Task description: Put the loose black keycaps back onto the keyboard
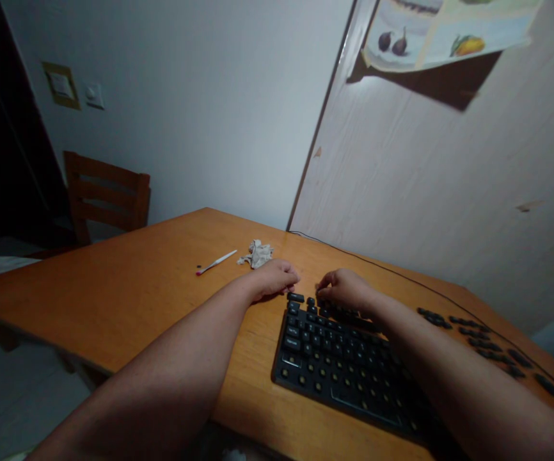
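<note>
A black keyboard (334, 365) lies on the orange wooden table (128, 288), many of its keycaps taken off so that the switch stems show. My left hand (274, 278) rests at the keyboard's far left corner with fingers curled, touching the corner key. My right hand (347, 288) sits on the top key row, fingers pinched together on a keycap. Loose black keycaps (478, 333) are laid out in rows on the table to the right of the keyboard.
A crumpled cloth (256, 253) and a small white tool with a red tip (215, 262) lie beyond my left hand. A black cable (402, 272) runs along the wall. A wooden chair (107, 195) stands at the far left.
</note>
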`<state>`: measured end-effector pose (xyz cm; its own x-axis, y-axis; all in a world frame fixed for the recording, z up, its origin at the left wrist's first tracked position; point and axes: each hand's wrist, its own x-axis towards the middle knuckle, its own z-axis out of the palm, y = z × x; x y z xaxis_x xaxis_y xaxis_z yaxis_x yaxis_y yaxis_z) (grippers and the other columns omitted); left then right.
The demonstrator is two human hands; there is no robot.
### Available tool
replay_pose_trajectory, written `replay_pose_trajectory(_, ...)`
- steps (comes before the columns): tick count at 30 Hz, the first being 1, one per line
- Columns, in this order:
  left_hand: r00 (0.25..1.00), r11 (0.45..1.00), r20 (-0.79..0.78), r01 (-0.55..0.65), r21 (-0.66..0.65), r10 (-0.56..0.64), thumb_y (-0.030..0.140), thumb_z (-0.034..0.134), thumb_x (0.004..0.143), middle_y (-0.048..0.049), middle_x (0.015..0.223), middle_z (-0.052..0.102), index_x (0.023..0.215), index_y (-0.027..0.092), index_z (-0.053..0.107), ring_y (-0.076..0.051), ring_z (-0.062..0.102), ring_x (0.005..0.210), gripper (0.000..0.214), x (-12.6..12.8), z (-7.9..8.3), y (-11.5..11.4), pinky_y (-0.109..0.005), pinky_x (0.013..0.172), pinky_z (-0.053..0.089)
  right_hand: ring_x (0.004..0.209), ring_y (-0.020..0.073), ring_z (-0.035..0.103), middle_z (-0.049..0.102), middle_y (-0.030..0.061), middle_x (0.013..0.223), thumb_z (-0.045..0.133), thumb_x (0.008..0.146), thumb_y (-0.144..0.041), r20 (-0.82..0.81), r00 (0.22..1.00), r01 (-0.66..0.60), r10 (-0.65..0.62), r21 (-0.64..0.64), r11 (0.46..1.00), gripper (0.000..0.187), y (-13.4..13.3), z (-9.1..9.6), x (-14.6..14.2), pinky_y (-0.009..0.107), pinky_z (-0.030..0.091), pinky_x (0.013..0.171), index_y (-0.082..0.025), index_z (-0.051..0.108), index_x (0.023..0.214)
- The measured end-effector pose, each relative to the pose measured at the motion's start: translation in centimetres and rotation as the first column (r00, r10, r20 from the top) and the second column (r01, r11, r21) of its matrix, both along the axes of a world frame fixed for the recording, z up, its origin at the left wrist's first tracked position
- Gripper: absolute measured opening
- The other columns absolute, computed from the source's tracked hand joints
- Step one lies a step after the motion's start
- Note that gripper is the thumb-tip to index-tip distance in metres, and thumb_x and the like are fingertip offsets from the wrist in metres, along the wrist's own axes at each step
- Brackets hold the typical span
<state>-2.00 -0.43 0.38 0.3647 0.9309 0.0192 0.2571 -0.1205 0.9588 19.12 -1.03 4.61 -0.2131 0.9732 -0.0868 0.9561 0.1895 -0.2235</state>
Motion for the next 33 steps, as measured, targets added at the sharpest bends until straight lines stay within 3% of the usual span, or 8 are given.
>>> replay_pose_trajectory(5, 1.0, 1.0, 0.002, -0.004, 0.0, 0.004, 0.021, 0.058, 0.071, 0.0004, 0.059, 0.058, 0.066, 0.015, 0.057, -0.009, 0.048, 0.051, 0.007, 0.1, 0.1, -0.1, -0.02, 0.049, 0.035, 0.061, 0.015, 0.059, 0.07, 0.0024, 0.071, 0.067, 0.077, -0.035, -0.019, 0.999, -0.032, 0.033, 0.072, 0.997, 0.023, -2.0, 1.2, 0.1, 0.026, 0.036, 0.057, -0.023, 0.075, 0.095)
replay_pose_trajectory(12, 1.0, 1.0, -0.006, -0.006, 0.013, 0.006, 0.022, 0.058, 0.072, -0.0001, 0.06, 0.059, 0.068, 0.015, 0.058, -0.009, 0.048, 0.05, 0.008, 0.1, -0.2, 0.1, -0.021, 0.048, 0.035, 0.06, 0.0144, 0.057, 0.066, -0.0022, 0.066, 0.06, 0.083, -0.037, -0.078, 0.98, -0.181, 0.184, 0.047, 0.982, 0.021, -8.8, 2.3, -0.2, 0.025, 0.034, 0.055, -0.026, 0.071, 0.096)
replay_pose_trajectory(17, 1.0, 1.0, 0.009, -0.002, 0.002, 0.002, 0.021, 0.058, 0.072, -0.0003, 0.059, 0.059, 0.065, 0.015, 0.057, -0.008, 0.047, 0.049, 0.01, 0.1, -0.1, 0.0, -0.021, 0.048, 0.034, 0.066, 0.0165, 0.059, 0.068, -0.0019, 0.072, 0.058, 0.084, -0.035, -0.069, 0.978, -0.191, 0.195, 0.052, 0.98, 0.017, -12.5, 1.9, -0.2, 0.025, 0.036, 0.059, -0.028, 0.071, 0.092)
replay_pose_trajectory(25, 1.0, 1.0, 0.007, -0.016, -0.016, 0.016, 0.019, 0.057, 0.071, 0.0007, 0.057, 0.057, 0.064, 0.015, 0.057, -0.008, 0.046, 0.049, 0.008, 0.1, 0.2, -0.4, -0.02, 0.047, 0.032, 0.075, 0.0185, 0.065, 0.072, -0.0013, 0.081, 0.056, 0.086, -0.032, -0.024, 0.974, -0.224, 0.226, 0.081, 0.971, 0.016, -14.4, 0.7, -0.6, 0.027, 0.041, 0.066, -0.03, 0.071, 0.091)
replay_pose_trajectory(33, 1.0, 1.0, 0.018, -0.009, -0.006, 0.009, 0.021, 0.058, 0.072, 0.0, 0.059, 0.058, 0.064, 0.015, 0.057, -0.009, 0.047, 0.049, 0.01, 0.1, -0.1, -0.1, -0.021, 0.048, 0.033, 0.079, 0.0193, 0.067, 0.073, -0.0011, 0.084, 0.053, 0.089, -0.03, 0.06, 0.967, -0.254, 0.249, 0.129, 0.958, 0.02, -15.0, 0.6, -0.9, 0.028, 0.043, 0.07, -0.031, 0.071, 0.096)
